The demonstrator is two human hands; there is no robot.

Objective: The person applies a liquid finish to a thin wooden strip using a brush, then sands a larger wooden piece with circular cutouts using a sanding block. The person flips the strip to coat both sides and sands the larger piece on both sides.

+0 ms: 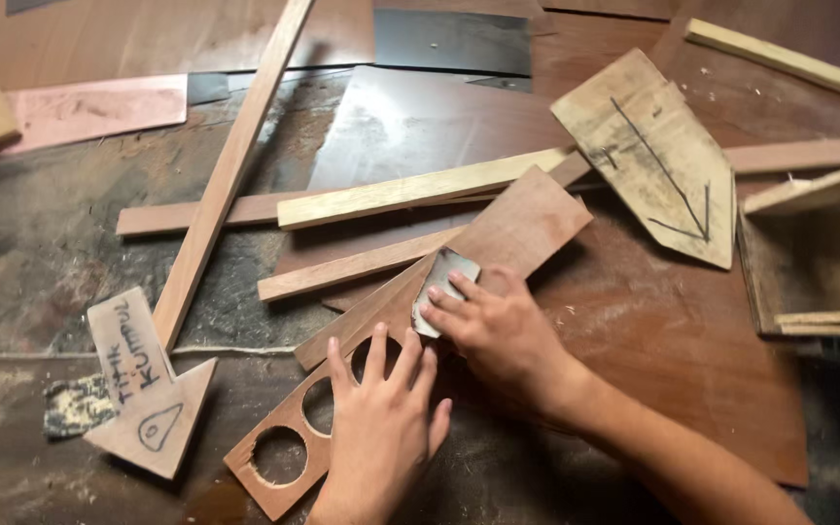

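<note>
Wood-strewn floor, holed board angled lower-left to upper-right

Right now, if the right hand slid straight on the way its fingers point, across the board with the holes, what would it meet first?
The right hand points up-left, pressing a grey sanding piece on the holed board. Just past the board's edge, the pale wood strip looks first in line, though heights are hard to judge.

Brown wooden board with round holes lies near centre; arrow-shaped wooden sign to its left, open wooden box far right.
</note>
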